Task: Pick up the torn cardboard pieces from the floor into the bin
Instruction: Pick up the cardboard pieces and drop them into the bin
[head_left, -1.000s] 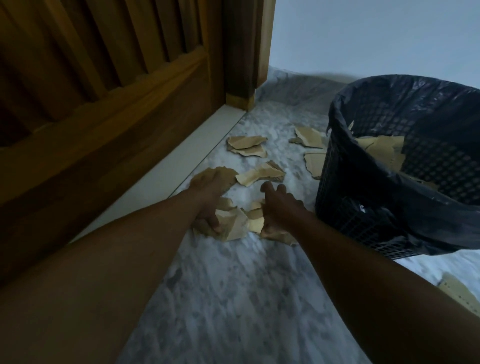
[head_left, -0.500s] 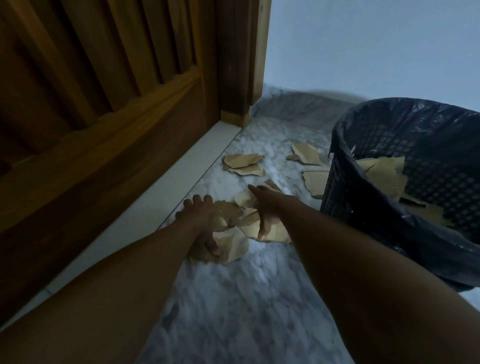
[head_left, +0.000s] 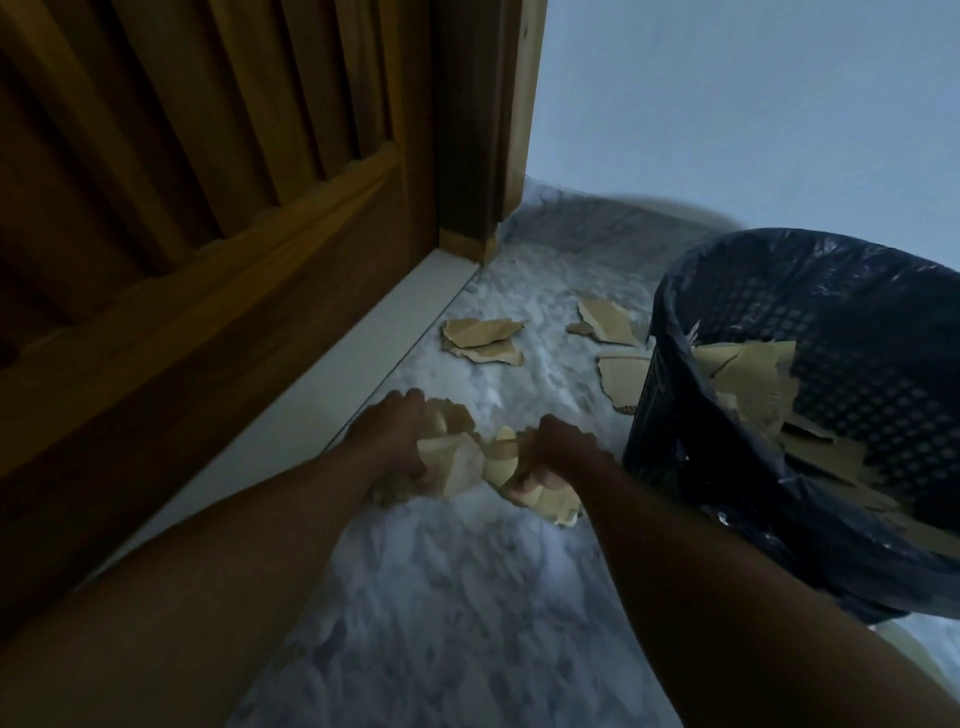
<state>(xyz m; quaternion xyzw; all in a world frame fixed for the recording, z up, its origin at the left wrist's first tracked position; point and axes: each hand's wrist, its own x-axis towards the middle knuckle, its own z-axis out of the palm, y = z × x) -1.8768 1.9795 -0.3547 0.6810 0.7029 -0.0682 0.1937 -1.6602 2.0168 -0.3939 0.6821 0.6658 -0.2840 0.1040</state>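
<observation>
Home: wooden door (head_left: 218, 270), marble floor (head_left: 467, 597).

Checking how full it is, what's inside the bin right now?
Inside the bin, lined with a dark bag, lie several torn cardboard pieces leaning against the far wall and lower side. The bottom is covered by them and by the near rim, so anything underneath can't be seen.

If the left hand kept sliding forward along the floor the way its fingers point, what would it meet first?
Probably the pair of torn pieces by the white sill. The left hand holds its own cardboard; bare marble floor lies between, though depth is uncertain.
</observation>
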